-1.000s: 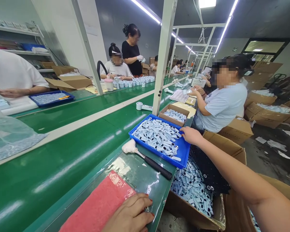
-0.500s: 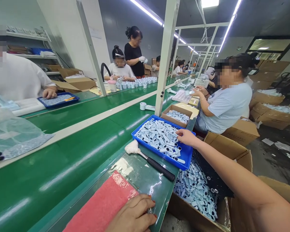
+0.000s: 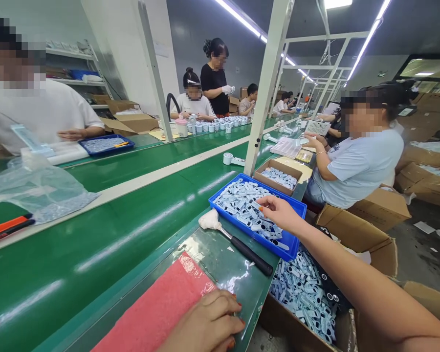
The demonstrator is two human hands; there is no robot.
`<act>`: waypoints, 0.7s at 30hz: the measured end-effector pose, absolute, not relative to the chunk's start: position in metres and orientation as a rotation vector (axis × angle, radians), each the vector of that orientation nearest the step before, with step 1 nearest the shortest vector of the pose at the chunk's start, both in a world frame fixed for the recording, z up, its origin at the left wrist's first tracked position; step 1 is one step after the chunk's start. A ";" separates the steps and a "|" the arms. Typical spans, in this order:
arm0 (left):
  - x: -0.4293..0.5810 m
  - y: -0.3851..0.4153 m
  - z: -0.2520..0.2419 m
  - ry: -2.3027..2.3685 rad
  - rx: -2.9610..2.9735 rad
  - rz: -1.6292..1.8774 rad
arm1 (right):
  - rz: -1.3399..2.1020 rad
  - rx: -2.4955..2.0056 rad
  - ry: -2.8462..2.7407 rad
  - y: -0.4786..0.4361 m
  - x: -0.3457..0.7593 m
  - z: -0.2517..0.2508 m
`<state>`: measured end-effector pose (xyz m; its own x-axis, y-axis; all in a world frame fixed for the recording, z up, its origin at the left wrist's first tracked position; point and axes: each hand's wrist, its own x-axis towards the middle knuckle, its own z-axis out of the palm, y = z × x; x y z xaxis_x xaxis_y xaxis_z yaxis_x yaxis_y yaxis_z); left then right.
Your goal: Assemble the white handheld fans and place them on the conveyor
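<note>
My right hand (image 3: 279,211) reaches over the blue tray (image 3: 291,243), fingers bent above the heap of small pale-blue plastic parts (image 3: 242,202) inside it. Whether it grips a part is hidden. My left hand (image 3: 205,322) lies curled at the near edge of the green bench, resting on the corner of a pink cloth pad (image 3: 157,308) wrapped in clear film. A brush with a white head and black handle (image 3: 242,247) lies between the pad and the tray.
A green conveyor belt (image 3: 106,230) runs left of the bench. A cardboard box (image 3: 278,174) of parts sits beyond the tray, another open box of parts (image 3: 304,293) below the bench edge. A seated person (image 3: 359,156) works at the right; others work across the belt. A clear plastic bag (image 3: 36,188) lies at left.
My right hand has moved from the tray's far right corner inward over the parts. The view has shifted left. My left hand stays on the pad.
</note>
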<state>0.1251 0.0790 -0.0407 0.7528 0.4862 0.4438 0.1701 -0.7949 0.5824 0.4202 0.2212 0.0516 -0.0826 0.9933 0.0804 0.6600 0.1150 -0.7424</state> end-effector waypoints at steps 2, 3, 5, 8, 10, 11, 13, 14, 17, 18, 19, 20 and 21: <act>0.122 0.078 -0.021 0.617 2.198 0.811 | 0.754 -1.560 -1.837 0.210 0.406 0.049; 0.121 0.079 -0.013 0.705 2.054 0.836 | 0.755 -1.524 -1.859 0.205 0.398 0.047; 0.117 0.083 -0.003 0.830 1.733 0.907 | 0.690 -1.383 -1.939 0.192 0.378 0.043; 0.110 0.093 0.004 0.842 1.289 1.047 | 0.463 -0.999 -2.072 0.174 0.345 0.039; 0.104 0.094 0.012 0.803 1.129 1.125 | 0.353 -0.741 -2.113 0.164 0.322 0.039; 0.100 0.092 0.017 0.798 1.092 1.164 | 0.330 -0.640 -2.119 0.160 0.311 0.038; 0.093 0.083 0.029 0.841 1.070 1.241 | 0.341 -0.496 -2.115 0.154 0.289 0.037; 0.089 0.076 0.034 0.892 1.069 1.290 | 0.368 -0.452 -2.108 0.152 0.278 0.036; 0.074 0.054 0.043 1.048 1.066 1.440 | 0.502 -0.392 -2.093 0.150 0.250 0.030; 0.068 0.047 0.043 1.083 1.070 1.479 | 0.558 -0.389 -2.100 0.150 0.242 0.029; 0.062 0.042 0.041 1.114 1.078 1.508 | 0.622 -0.392 -2.117 0.150 0.234 0.028; 0.056 0.037 0.039 1.143 1.086 1.533 | 0.695 -0.396 -2.139 0.151 0.226 0.027; 0.050 0.033 0.036 1.172 1.092 1.556 | 0.772 -0.400 -2.166 0.151 0.219 0.027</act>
<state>0.0498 0.0329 0.0361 -0.2292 0.9638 0.1365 -0.1349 -0.1704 0.9761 0.2189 0.1512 0.0273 -0.6413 0.5082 0.5749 0.0300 0.7653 -0.6430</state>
